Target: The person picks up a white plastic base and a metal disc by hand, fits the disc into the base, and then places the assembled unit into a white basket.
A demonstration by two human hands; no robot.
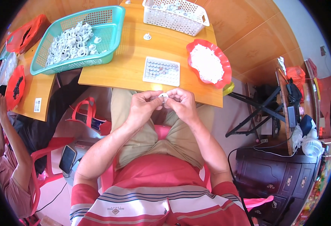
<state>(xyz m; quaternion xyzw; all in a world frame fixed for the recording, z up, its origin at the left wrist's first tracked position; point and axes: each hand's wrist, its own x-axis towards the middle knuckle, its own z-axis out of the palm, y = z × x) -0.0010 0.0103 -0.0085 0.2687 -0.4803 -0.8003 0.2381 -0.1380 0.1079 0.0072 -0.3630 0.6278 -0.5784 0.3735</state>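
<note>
A small round white plastic part (163, 95) sits pinched between my two hands, just off the table's near edge. My left hand (146, 104) grips it from one side with thumb and forefinger. From the other side my right hand (181, 102) closes its fingertips on the same part. Just beyond them lies a white tray (172, 80) with rows of small round grey pieces in part of its slots. To its right a red scalloped dish (225, 64) holds a heap of tiny white pieces. One loose white part (147, 36) rests farther back on the table.
A green basket (114, 37) of white-grey plastic parts stands at the left of the wooden table (109, 75). At the back is a white basket (165, 22) with more parts. Another person's arm (11, 132) reaches toward a red dish (10, 94) of dark pieces at far left.
</note>
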